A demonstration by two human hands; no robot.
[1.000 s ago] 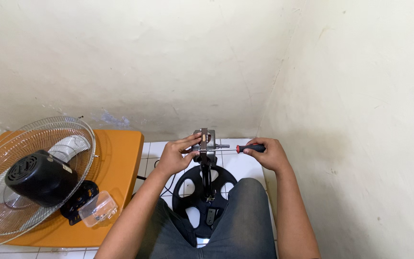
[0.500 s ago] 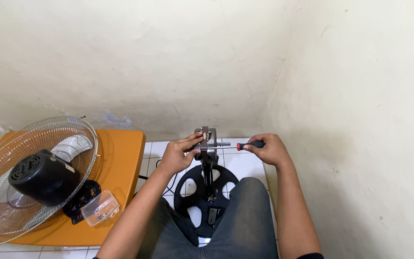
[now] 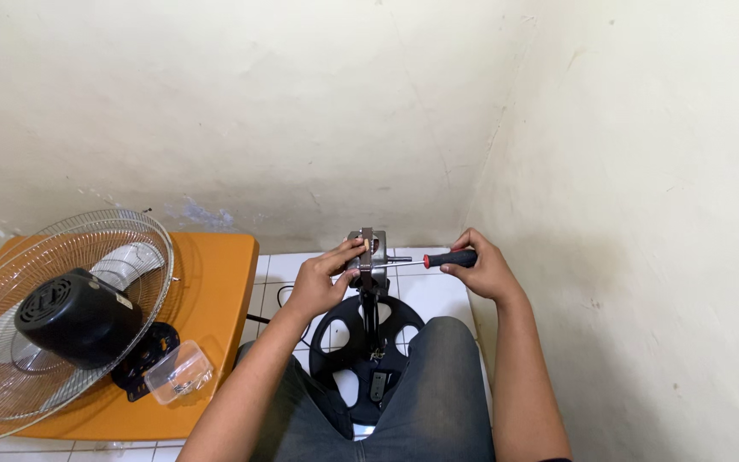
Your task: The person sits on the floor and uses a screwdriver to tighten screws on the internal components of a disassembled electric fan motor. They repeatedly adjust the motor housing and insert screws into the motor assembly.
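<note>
A white tiled floor (image 3: pixel 446 295) carries a black round fan base (image 3: pixel 344 342) in the middle. At left, an orange low table (image 3: pixel 215 291) bears a wire fan guard (image 3: pixel 10 385), black motor housing (image 3: pixel 74 316) and clear plastic box (image 3: pixel 180 372).

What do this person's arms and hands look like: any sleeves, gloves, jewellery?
Both forearms are bare to the frame's edge, with no sleeves in view. The left hand and right hand wear no gloves; no rings, watch or markings show. Grey trousers cover the legs.
</note>
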